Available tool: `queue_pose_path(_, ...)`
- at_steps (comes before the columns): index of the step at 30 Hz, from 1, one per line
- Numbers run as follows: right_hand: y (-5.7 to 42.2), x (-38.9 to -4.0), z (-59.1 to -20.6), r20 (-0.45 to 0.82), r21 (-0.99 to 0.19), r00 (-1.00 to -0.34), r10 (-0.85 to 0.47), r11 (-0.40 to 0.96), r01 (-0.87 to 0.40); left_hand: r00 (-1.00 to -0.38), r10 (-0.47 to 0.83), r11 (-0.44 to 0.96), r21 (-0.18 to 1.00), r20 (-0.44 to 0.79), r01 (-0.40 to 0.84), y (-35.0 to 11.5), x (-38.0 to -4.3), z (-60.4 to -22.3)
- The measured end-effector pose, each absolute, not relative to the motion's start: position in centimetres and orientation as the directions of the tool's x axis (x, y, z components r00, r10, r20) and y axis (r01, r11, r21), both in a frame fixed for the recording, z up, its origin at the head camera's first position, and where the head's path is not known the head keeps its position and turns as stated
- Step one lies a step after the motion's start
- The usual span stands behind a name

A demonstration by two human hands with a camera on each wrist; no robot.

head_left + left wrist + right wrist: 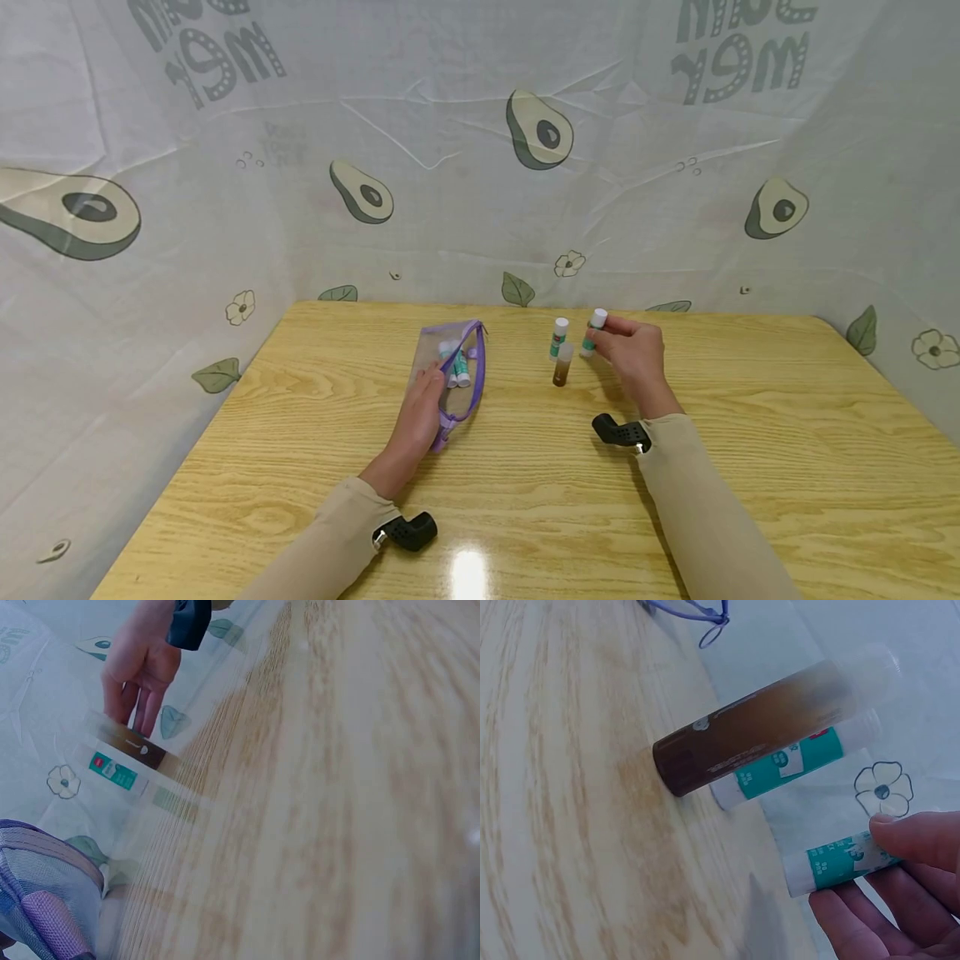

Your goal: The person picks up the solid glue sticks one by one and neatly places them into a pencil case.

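My right hand pinches a glue stick with a green label and white cap between thumb and fingers, tilted slightly. Left of it, a second green-labelled glue stick stands upright on the table. Just in front of that one stands a brown tube with a clear cap, also upright. My left hand grips the near left side of a see-through mesh pouch with purple trim, its thumb hidden. The pouch's zip opening gapes to the right. White-and-green glue sticks lie inside.
The wood-grain table ends at the back against a pale hanging cloth printed with avocados, leaves and flowers. Black wrist cameras sit on both forearms, over beige sleeves.
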State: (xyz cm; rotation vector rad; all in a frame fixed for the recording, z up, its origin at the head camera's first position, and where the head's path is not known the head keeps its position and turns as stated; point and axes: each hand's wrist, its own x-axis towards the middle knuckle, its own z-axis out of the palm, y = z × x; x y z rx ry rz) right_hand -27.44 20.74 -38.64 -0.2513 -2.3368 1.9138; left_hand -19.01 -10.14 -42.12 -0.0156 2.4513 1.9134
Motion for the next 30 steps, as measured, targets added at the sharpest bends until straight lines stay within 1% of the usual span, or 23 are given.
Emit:
queue_pose_path(7,20.5,-27.4,-37.9,0.031,-0.984,-0.981,0.191,0.179,0.004,-0.999,0.008,0.249,0.968,-0.034,-0.031,-10.1,-19.0,-42.2)
queue_pose_path(18,20.5,-27.1,-36.3,0.076,-0.985,-0.977,0.197,0.165,-0.043,-1.000,0.006,0.248,0.968,-0.028,-0.026,-10.1,-19.0,-42.1)
queue_pose_path(30,20.4,-26.7,-35.1,0.126,-0.982,-0.968,0.217,0.164,-0.091,-0.998,-0.002,0.258,0.965,-0.056,-0.055,-10.2,-18.9,-42.1)
